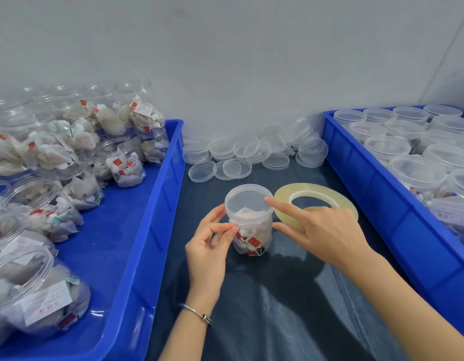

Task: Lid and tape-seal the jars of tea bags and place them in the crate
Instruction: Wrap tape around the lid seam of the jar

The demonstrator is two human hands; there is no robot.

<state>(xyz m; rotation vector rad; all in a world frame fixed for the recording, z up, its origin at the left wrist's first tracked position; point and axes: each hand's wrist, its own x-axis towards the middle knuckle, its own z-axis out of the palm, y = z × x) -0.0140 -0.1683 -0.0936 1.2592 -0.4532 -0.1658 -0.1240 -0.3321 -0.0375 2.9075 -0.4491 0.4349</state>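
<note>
though unreadable, jar (251,230) labels red

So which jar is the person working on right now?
Look between the two blue crates, on the dark mat. The jar stands upright there beside the tape roll, between both hands. It is the only jar outside the crates.

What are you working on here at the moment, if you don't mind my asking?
A person is sealing a lidded jar of tea bags standing on the dark table. The left hand pinches something small beside the jar, probably the tape end, while the right hand touches the lid with its forefinger. The tape roll lies just behind. Unlidded jars wait in the left crate; lidded ones fill the right crate.
</note>
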